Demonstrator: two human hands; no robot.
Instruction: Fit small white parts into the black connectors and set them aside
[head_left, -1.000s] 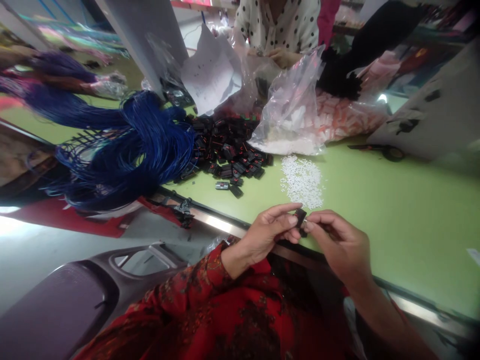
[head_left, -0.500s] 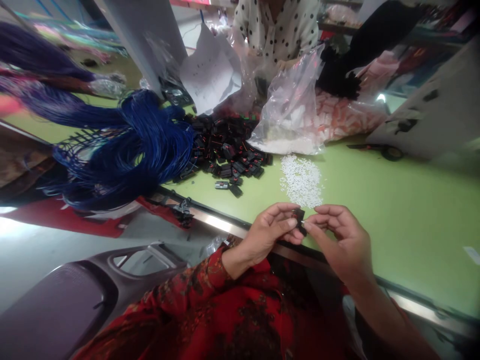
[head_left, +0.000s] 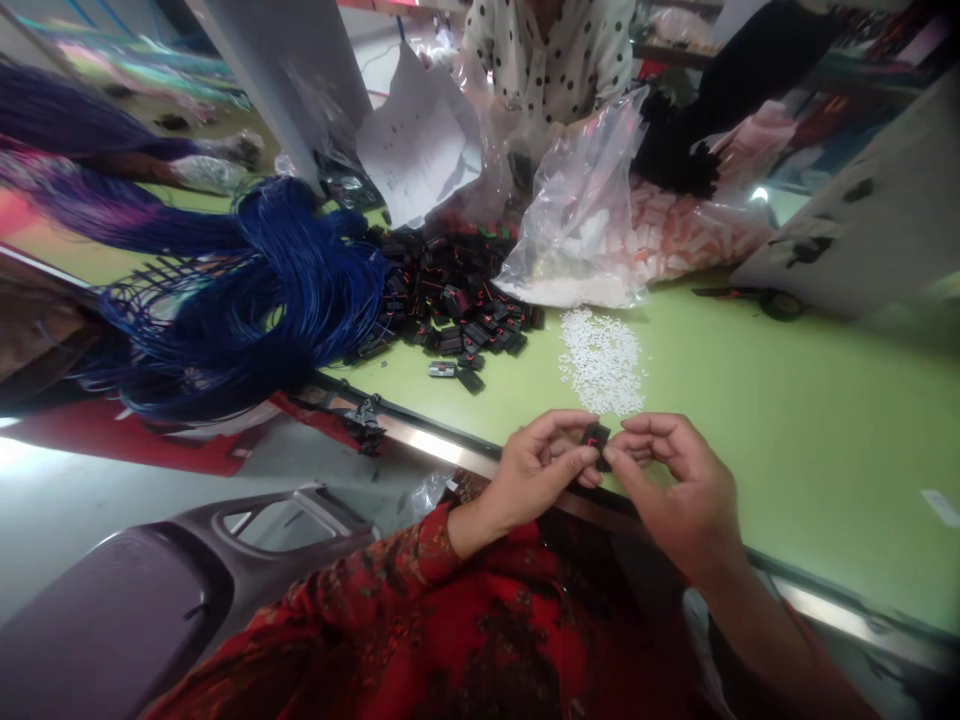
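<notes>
Above the table's near edge, my left hand (head_left: 541,458) is closed on a small black plastic connector (head_left: 597,440) with a red-orange strip, pinched between thumb and fingers. My right hand (head_left: 679,480) meets its right side, thumb and fingertips drawn together in a pinch. Whatever lies between those right fingertips is hidden. Just beyond both hands, small white plastic pieces (head_left: 600,360) are spread on the green table (head_left: 810,420). To the left lies a heap of similar black connectors (head_left: 465,300), with a grey-topped one (head_left: 442,369) at its near edge.
A big bundle of blue wires (head_left: 300,270) covers the table's left part. Behind the white pieces stands a clear plastic bag (head_left: 577,240). Farther right are a bag of orange and white parts (head_left: 690,235) and a black tape roll (head_left: 782,304). Someone in a dotted shirt (head_left: 551,60) is opposite.
The connector has turned slightly, showing more of its red-orange strip. My right thumb has come against its side, and the white tip seen there earlier is now out of sight.
</notes>
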